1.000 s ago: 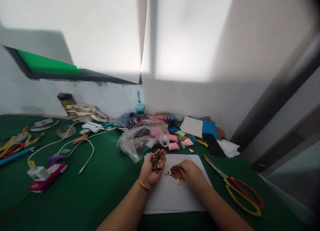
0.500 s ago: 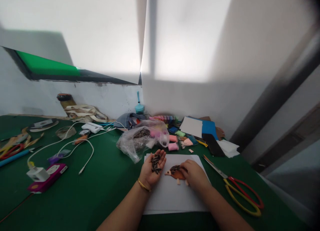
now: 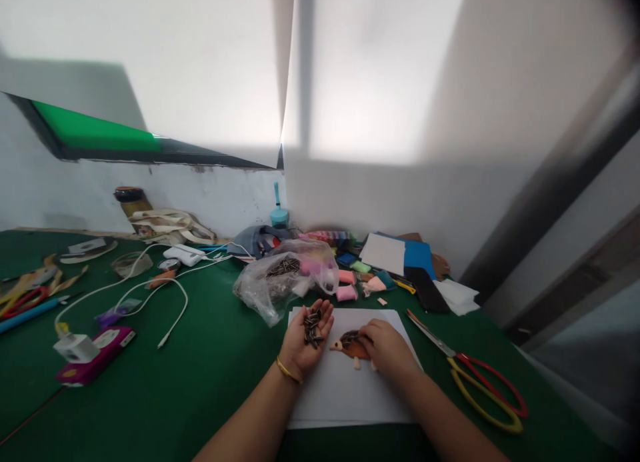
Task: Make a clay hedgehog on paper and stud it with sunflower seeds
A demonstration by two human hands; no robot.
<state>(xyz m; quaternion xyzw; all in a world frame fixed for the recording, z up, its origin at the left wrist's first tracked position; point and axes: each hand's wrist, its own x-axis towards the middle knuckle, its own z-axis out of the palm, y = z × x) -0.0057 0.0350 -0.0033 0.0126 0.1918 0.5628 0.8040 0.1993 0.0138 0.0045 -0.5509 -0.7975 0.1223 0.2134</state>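
- Head view: the left hand (image 3: 305, 342) is held palm up and cupped over the white paper sheet (image 3: 340, 395), so that a small heap of dark seeds (image 3: 313, 329) is kept from spilling; the grip is loose, the fingers half open.
- The right hand (image 3: 387, 347) is laid on the brown hedgehog figure (image 3: 350, 345), which lies on the sheet, apparently steadied by the fingertips; whether anything is pinched there cannot be told.
- A clear plastic bag (image 3: 283, 279) with more seeds is kept just beyond the sheet, within easy reach.
- Scissors (image 3: 475, 375) are left on the green table (image 3: 200, 382) to the right, apart from the sheet.
- Coloured clay blocks (image 3: 347, 283) are gathered behind the sheet.
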